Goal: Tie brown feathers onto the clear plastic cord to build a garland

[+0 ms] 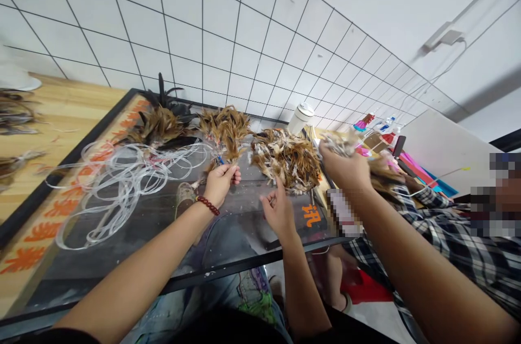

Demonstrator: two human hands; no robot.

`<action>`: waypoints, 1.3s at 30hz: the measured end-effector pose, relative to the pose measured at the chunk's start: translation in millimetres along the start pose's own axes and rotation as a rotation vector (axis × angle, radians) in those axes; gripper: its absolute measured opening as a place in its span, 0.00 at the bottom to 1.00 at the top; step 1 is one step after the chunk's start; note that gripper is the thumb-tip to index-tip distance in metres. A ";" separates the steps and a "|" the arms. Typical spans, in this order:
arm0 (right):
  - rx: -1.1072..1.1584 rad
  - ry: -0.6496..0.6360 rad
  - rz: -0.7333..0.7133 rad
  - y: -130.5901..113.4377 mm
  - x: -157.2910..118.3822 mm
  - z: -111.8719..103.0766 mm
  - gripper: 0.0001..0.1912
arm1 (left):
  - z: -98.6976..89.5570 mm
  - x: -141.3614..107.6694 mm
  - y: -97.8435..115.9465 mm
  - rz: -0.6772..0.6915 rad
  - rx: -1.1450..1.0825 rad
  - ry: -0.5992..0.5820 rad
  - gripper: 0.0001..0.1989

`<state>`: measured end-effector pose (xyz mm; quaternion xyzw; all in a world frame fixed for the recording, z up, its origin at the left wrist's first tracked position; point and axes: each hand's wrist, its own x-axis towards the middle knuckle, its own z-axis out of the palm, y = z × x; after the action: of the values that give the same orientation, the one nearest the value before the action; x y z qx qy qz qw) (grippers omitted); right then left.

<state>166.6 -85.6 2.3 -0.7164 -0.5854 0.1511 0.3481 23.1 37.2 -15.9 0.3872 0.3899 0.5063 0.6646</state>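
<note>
My left hand, a dark red beaded bracelet at its wrist, is closed in a pinch above the dark tabletop. Whatever its fingertips hold is too small to make out. Just beyond it lie brown feathers and a small blue item. My right hand is open, index finger stretched out and thumb apart, at the near edge of a heap of brown and whitish feathers. I cannot tell whether the fingertip touches the heap.
Loose coils of clear plastic strip spread over the left side. Dark feathers lie behind them. A white lidded cup stands near the tiled wall. At right, another person's hand holds pale feathers, beside a person in a plaid shirt.
</note>
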 end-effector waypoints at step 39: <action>-0.482 0.331 -0.245 -78.3 165.6 -43.7 0.24 | -3.6 5.5 -9.7 0.012 -0.091 0.096 0.19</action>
<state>180.9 62.4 118.0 -0.7172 -0.6220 -0.1537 0.2742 24.4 41.1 -26.9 0.3341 0.3955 0.5457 0.6589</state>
